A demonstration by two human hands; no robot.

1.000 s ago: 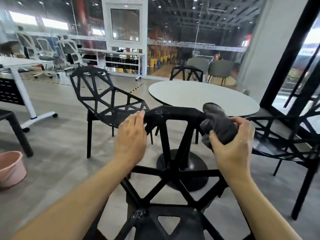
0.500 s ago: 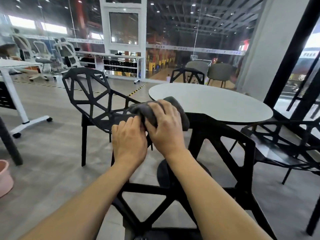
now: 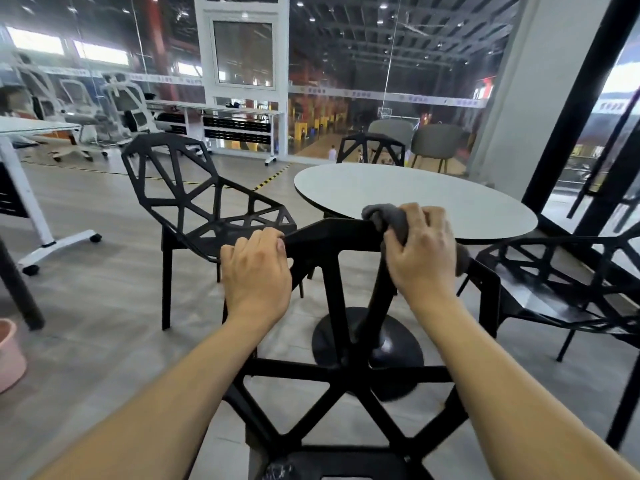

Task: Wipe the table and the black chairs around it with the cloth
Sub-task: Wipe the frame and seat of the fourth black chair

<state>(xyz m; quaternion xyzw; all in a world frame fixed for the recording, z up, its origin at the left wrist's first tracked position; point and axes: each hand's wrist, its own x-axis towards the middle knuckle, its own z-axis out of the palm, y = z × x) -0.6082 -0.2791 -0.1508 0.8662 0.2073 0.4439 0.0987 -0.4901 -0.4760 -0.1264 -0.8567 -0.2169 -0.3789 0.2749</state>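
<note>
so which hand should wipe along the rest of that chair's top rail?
Right. The right hand already grips the grey cloth on the near black plastic chair's top rail; the left hand holds the rail's left end bare, steadying it.

Your two forearms enter from the bottom of the frame, one from the lower left and one from the lower right, and both are bare up to the frame's edge: no sleeve or cuff shows on either. Your left hand [image 3: 256, 271], at centre, wears no glove, ring or watch, and its wrist carries no band. Your right hand [image 3: 420, 252], right of centre, is ungloved too, with no ring or strap at its wrist.
</note>
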